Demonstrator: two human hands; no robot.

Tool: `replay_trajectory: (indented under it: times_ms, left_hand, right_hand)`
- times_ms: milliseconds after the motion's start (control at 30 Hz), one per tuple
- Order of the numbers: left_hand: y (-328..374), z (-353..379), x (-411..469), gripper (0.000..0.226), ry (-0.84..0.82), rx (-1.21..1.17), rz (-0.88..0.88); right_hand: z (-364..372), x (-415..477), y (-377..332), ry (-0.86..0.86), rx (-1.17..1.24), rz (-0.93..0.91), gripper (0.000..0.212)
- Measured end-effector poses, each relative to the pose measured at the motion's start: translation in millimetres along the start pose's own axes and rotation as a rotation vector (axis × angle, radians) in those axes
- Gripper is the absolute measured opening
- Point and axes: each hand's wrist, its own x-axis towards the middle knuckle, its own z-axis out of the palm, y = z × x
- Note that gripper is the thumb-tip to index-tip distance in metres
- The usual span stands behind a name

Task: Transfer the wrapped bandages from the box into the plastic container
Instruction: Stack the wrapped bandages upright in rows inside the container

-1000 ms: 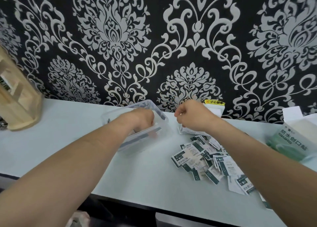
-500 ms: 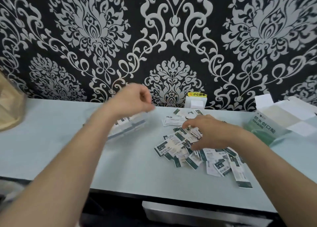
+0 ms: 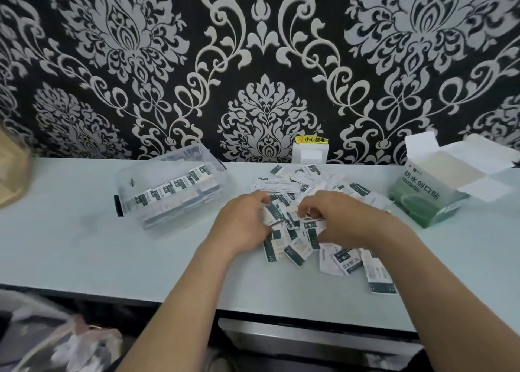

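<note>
A loose pile of white and dark green wrapped bandages (image 3: 298, 248) lies on the pale table, right of centre. My left hand (image 3: 242, 225) and my right hand (image 3: 337, 217) both rest on the pile, fingers curled round several wrappers between them. The clear plastic container (image 3: 146, 174) stands to the left of the pile, with a row of wrapped bandages (image 3: 174, 191) stacked upright inside. The green and white bandage box (image 3: 422, 197) lies open at the far right, its flaps spread.
A white socket block with a yellow label (image 3: 309, 149) stands against the patterned wall behind the pile. A wooden object (image 3: 11, 174) sits at the far left. The table's front edge (image 3: 140, 295) runs below my forearms, with a plastic bag (image 3: 70, 346) beneath it.
My left hand left the container and came right onto the pile beside my right hand. The right hand dropped from above the pile onto it. The view shifted right.
</note>
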Motion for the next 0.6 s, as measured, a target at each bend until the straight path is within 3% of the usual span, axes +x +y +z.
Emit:
replay_trajectory:
  times_ms: [233,300,433,600]
  left_hand:
    - [-9.9,-15.8,-3.1,0.043,0.057,-0.061,-0.071]
    - [-14.7,-21.6,-3.8,0.032,0.061,-0.072,-0.097]
    - [-23.6,-33.4,-7.0,0.012,0.084,-0.080,-0.135]
    - [-35.5,-50.7,-13.5,0.013,0.156,-0.172,-0.172]
  right_hand:
    - [-2.5,4.2,0.1,0.087,0.146,0.029,0.025]
    - [-8.3,1.2,1.3,0.130,0.224,0.033,0.020]
    - [-19.0,-5.8,8.1,0.222,0.510,0.049,0.014]
    - [-20.8,-8.9,14.6,0.296,0.938,0.078,0.014]
